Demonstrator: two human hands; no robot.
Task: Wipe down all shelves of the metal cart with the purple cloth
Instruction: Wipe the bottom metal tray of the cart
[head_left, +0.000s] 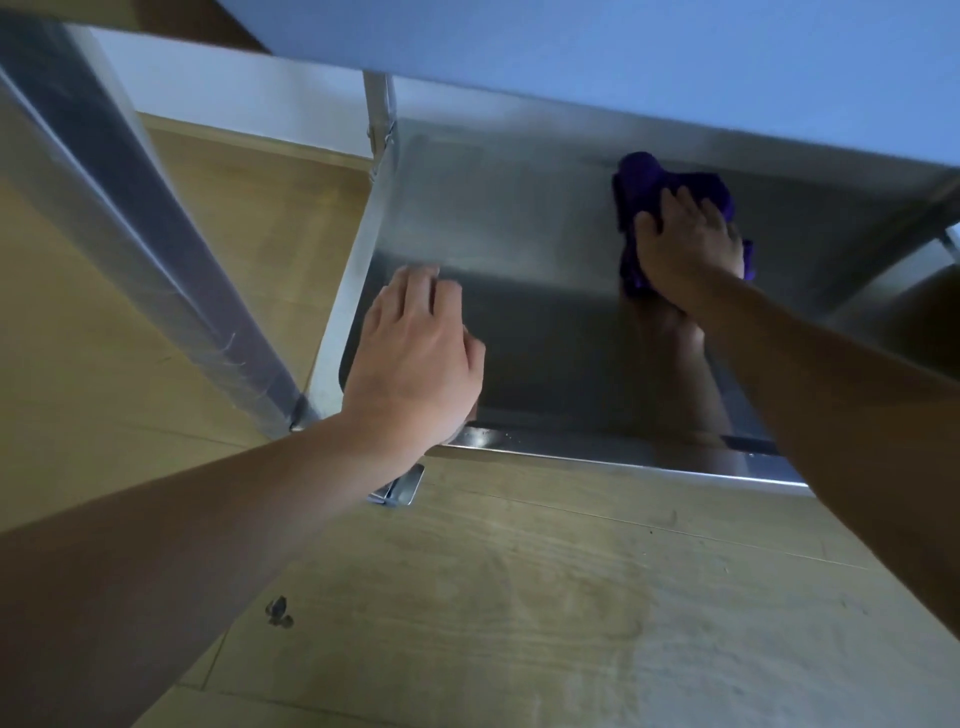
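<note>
At centre left the left grip (415, 353) rests loose-fingered on the shelf (519, 218), holding nothing. The shelf is a smooth, dull steel tray with a raised rim and rounded corners. At upper right lies the cloth (670, 179), purple, fluffy and bunched, its length running up-down in frame. The right grip (688, 249) presses it with spread fingers.

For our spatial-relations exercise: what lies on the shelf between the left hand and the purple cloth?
Only bare shelf: in the head view nothing stands between the left hand and the cloth.
</note>
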